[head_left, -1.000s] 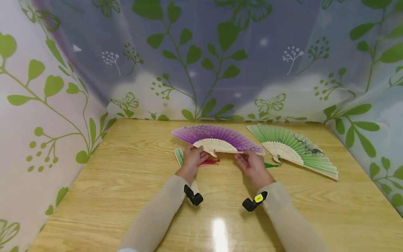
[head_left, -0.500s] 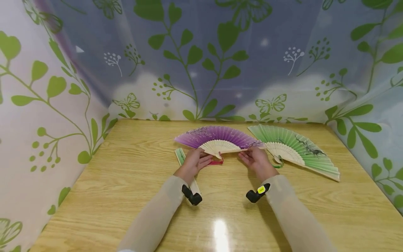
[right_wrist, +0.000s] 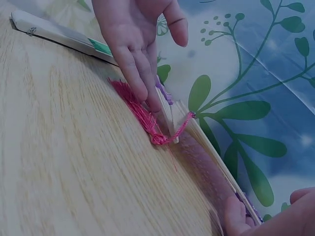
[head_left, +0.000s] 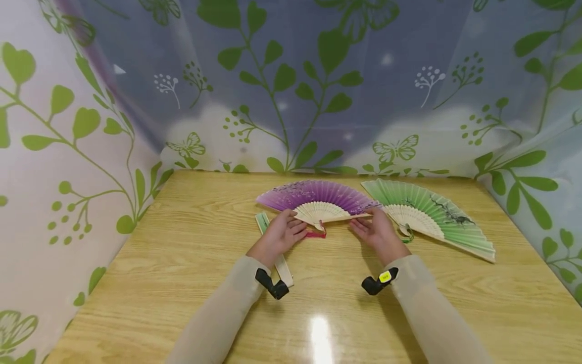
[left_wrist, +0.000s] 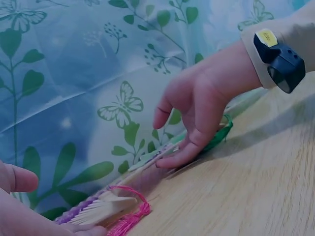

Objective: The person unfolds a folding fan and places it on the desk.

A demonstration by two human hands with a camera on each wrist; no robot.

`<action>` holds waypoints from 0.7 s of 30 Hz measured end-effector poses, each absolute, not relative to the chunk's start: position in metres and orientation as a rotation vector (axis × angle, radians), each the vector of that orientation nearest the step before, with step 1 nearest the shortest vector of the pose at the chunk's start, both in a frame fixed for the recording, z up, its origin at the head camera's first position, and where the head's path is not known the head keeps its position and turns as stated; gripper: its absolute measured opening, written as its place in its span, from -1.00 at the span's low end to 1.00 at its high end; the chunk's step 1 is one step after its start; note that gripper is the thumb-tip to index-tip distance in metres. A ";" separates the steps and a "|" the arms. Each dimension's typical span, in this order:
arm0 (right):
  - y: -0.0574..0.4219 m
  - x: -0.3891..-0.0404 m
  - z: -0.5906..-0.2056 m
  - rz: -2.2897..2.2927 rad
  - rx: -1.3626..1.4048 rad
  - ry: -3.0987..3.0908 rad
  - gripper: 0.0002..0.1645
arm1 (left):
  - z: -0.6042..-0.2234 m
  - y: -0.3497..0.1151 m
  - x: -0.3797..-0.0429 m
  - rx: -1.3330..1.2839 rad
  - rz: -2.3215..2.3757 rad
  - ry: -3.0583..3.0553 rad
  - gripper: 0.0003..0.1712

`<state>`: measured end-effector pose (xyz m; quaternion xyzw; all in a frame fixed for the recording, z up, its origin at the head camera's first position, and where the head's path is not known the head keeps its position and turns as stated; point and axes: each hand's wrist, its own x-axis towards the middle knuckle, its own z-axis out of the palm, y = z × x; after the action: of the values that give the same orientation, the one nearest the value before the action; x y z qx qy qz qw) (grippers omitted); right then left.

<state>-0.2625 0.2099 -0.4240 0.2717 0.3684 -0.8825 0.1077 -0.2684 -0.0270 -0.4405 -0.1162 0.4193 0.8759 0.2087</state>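
Observation:
The spread purple folding fan [head_left: 314, 192] lies near the back of the table, its pale ribs toward me and its right end against the green fan. At its left front edge is my left hand [head_left: 278, 235], fingers straight and low by the edge; the right wrist view shows this hand's thumb [right_wrist: 176, 24] standing away from the fan. My right hand [head_left: 382, 235] is at the right end, fingertips at the fan's edge, thumb [left_wrist: 162, 115] raised off it in the left wrist view. A pink tassel [head_left: 317, 234] hangs from the purple fan's pivot onto the wood.
To the right lies an open green folding fan [head_left: 423, 199] with a green tassel [head_left: 407, 235]. A folded fan [head_left: 285, 273] with a green strip lies partly beneath my left forearm. Patterned cloth [head_left: 254, 141] bounds the wooden table [head_left: 191, 242] at the back and sides.
The purple fan has shifted slightly right. Both thumbs have come away from its edge, and my hands have spread a little farther apart. The green fan and the folded fan stay put.

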 end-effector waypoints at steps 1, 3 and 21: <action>0.210 -0.262 -0.424 -2.597 0.797 1.087 -0.22 | -0.440 -0.027 -0.268 -0.325 2.438 1.157 -0.24; 0.211 -0.261 -0.423 -2.592 0.793 1.095 -0.21 | -0.438 -0.027 -0.268 -0.323 2.434 1.155 -0.23; 0.209 -0.249 -0.422 -2.647 0.733 1.084 -0.20 | -0.429 -0.027 -0.265 -0.259 2.372 1.221 -0.18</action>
<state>-0.2493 0.2093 -0.4219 0.2471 0.3655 -0.8924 0.0944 -0.2648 -0.0273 -0.4291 -0.0941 0.4434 0.8615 0.2289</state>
